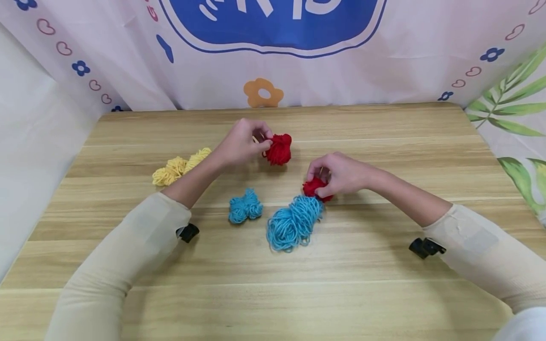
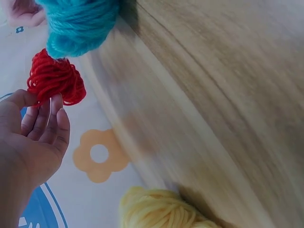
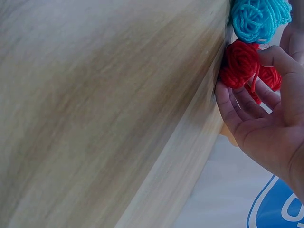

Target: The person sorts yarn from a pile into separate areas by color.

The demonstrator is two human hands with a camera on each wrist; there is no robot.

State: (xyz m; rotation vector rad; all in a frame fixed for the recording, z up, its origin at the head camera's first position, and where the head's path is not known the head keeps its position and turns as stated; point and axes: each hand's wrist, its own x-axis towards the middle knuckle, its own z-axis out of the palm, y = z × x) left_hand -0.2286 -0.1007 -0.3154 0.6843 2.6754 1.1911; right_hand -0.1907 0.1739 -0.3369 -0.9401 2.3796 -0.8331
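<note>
In the head view, my left hand [image 1: 245, 142] pinches a small red yarn bundle [image 1: 279, 150] by its left side, near the back middle of the table. The left wrist view shows that red yarn at the fingertips, thumb on one side. Further right, my right hand [image 1: 343, 174] grips a second red yarn bundle [image 1: 314, 187], partly hidden under the fingers. A large blue yarn bundle [image 1: 294, 223] lies directly in front of it, apparently touching. In the right wrist view, thumb and fingers stand around the red yarn [image 3: 241, 63].
A smaller blue yarn bundle [image 1: 245, 206] lies left of the large one. Yellow yarn [image 1: 180, 166] sits behind my left forearm, partly covered by it. The wooden table [image 1: 273, 293] meets a printed cloth [image 1: 341, 76] at its back edge.
</note>
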